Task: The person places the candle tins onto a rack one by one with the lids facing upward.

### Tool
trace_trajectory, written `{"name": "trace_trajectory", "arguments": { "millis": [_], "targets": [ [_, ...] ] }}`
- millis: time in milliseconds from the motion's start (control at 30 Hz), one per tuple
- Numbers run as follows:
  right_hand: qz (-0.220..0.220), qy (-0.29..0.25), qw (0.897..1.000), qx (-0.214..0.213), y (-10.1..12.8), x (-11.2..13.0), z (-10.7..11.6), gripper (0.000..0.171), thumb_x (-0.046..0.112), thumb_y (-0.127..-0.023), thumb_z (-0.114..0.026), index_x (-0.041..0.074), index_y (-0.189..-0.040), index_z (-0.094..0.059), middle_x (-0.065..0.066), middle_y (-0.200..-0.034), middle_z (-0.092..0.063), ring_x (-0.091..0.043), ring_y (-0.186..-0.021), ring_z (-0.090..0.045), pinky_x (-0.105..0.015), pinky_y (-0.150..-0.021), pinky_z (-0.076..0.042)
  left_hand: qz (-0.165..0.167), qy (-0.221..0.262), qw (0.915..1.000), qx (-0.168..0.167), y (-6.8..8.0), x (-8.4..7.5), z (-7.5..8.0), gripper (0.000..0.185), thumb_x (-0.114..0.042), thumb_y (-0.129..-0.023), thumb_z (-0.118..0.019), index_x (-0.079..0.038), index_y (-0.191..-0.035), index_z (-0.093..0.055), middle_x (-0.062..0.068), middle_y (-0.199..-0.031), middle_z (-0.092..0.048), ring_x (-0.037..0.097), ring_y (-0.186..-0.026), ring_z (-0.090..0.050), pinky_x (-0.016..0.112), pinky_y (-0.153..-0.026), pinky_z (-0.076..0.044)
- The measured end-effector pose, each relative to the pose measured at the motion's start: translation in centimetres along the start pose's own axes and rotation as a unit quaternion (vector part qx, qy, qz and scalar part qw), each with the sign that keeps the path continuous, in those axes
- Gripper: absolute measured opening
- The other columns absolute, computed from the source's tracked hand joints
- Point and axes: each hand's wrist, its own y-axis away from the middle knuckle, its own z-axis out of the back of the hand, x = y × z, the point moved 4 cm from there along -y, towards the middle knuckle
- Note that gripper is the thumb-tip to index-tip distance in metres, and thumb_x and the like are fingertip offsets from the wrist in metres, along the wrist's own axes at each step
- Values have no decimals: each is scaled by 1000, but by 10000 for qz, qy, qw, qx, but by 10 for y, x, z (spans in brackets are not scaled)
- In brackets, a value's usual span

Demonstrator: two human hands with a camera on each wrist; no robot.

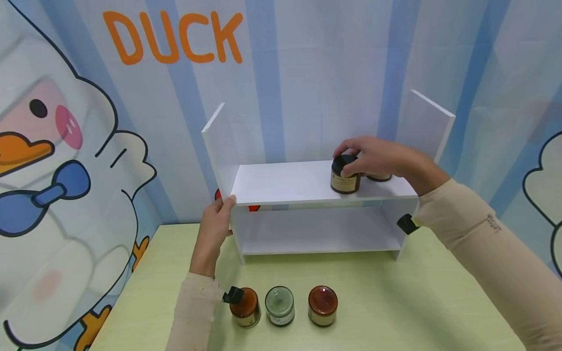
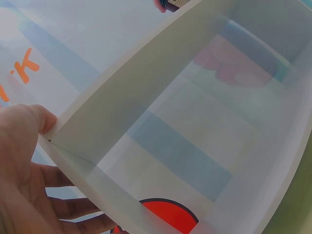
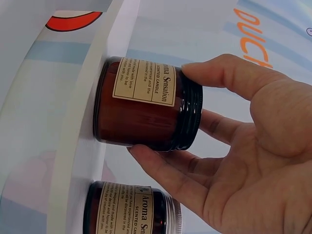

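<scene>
Placement, seemingly, of dark-lidded candle jar (image 1: 344, 183) on upper board (image 1: 281, 183) of white shelf unit (image 1: 320, 231). Right hand (image 1: 377, 155): closed grip, thumb and fingers round jar near lid; jar upright, base apparently touching board, second jar (image 3: 129, 209) just beside. Next move, likely: grip loosened, no nudge to neighbour. Sleeved right forearm (image 1: 478, 234) slanted in from right. Left hand (image 1: 213, 225) gripping left side panel (image 1: 219, 146), thumb at front edge, fingers along outside. Orange jar (image 1: 247, 312), green jar (image 1: 279, 306), red jar (image 1: 323, 306) upright on desk (image 1: 175, 273), in front.
</scene>
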Motion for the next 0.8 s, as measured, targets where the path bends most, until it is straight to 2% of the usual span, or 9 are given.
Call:
{"name": "trace_trajectory", "arguments": {
  "millis": [267,567,800],
  "targets": [
    [-72,63,9999,-69,-3,0,2,51,22,-99,-64,10,-146,-50,-24,-147,-46,-39,-125,-53,-53,-94,-51,31,-37,10000,-39,0,0,-1,72,-58,-101,-47,-12,-156,-40,11,-159,-38,34,-143,-39,60,-102,-48],
    [-248,502,9981,-250,-8,5,0,51,21,-97,-63,10,-146,-53,-24,-146,-50,-37,-121,-56,-48,-91,-53,84,-26,10000,-7,1,0,-1,72,-57,-101,-47,-12,-157,-40,10,-159,-38,32,-144,-38,58,-102,-48],
    [-404,850,9951,-301,-14,10,1,53,24,-98,-62,11,-148,-51,-24,-149,-48,-38,-123,-56,-53,-96,-50,111,-41,9999,-24,1,0,2,73,-58,-101,-47,-11,-156,-40,10,-161,-36,31,-146,-36,57,-102,-48]
  ]
}}
